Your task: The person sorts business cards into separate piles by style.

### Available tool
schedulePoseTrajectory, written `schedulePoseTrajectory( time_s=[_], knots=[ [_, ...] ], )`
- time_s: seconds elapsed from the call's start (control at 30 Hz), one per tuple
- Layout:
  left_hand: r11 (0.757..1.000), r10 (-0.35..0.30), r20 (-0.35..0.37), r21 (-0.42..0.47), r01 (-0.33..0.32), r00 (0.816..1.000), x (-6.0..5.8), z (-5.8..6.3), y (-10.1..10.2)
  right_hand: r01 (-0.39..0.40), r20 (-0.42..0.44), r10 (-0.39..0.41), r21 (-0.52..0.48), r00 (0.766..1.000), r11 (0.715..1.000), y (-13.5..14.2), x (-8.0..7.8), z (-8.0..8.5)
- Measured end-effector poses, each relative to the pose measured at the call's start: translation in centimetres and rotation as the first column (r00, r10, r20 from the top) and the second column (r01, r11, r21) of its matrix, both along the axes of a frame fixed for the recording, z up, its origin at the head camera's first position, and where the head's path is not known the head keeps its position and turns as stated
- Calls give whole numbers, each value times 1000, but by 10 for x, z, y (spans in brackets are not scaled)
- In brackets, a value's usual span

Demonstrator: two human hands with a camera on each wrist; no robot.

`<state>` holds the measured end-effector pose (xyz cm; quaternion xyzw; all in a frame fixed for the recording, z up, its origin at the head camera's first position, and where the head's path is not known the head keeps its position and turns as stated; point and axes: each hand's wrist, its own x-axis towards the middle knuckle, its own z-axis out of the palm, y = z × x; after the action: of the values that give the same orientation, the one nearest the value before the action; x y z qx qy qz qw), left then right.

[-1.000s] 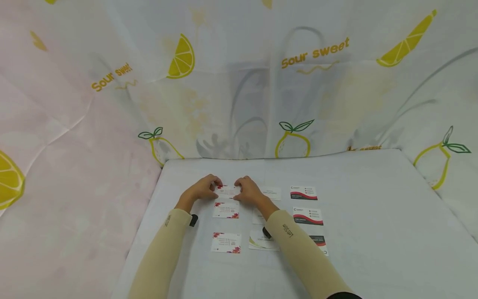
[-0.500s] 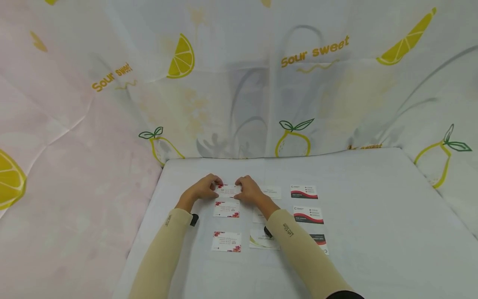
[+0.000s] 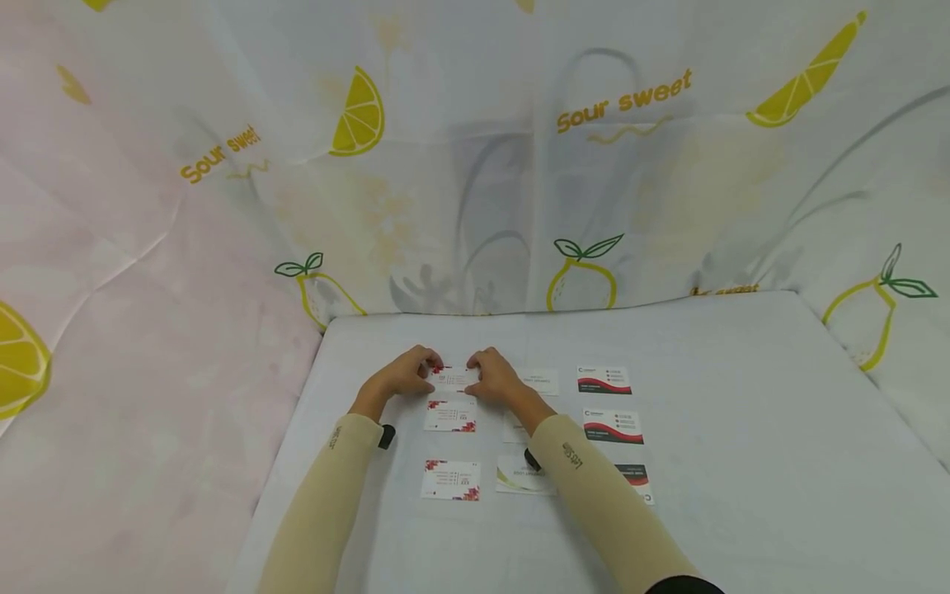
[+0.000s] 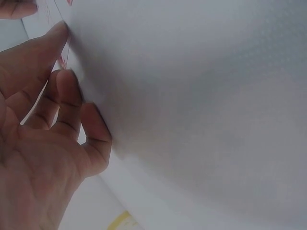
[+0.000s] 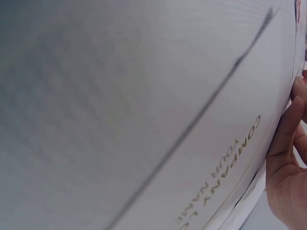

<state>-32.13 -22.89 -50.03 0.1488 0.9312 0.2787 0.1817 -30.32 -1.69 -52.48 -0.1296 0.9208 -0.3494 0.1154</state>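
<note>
A white business card with red floral corners [image 3: 451, 379] lies flat at the far end of the left column. My left hand [image 3: 404, 374] grips its left end, thumb at the near corner and curled fingers at the far one. From the other side my right hand [image 3: 496, 380] holds the right end the same way. In the left wrist view, the left hand [image 4: 53, 124] has its fingertips down at the card's edge. The right wrist view shows part of the right hand [image 5: 288, 158] beyond a white card with gold lettering [image 5: 230, 158].
Two matching floral cards, a middle one [image 3: 450, 416] and a near one [image 3: 450, 480], continue the left column. White-and-gold cards [image 3: 523, 474] form a middle column, partly under the right arm. Red-and-black cards [image 3: 604, 380] stand in a right column on the white tabletop [image 3: 742, 429].
Both hands stay at the ends of the far floral card. The view shifts very slightly; the cards keep their places.
</note>
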Motion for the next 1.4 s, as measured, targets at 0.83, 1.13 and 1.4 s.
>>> schedulePoseTrajectory(
  time_s=[0.83, 1.13, 1.4],
  knots=[
    [999, 33, 36, 4, -33, 999, -1, -1, 1, 11, 36, -12, 33, 999, 999, -2, 0, 3],
    [1000, 27, 20, -3, -27, 999, -1, 1, 1, 45, 32, -47, 48, 998, 998, -5, 2, 3],
    [999, 32, 5, 24, -32, 999, 1, 0, -1, 74, 74, -78, 51, 994, 996, -7, 6, 8]
  ],
)
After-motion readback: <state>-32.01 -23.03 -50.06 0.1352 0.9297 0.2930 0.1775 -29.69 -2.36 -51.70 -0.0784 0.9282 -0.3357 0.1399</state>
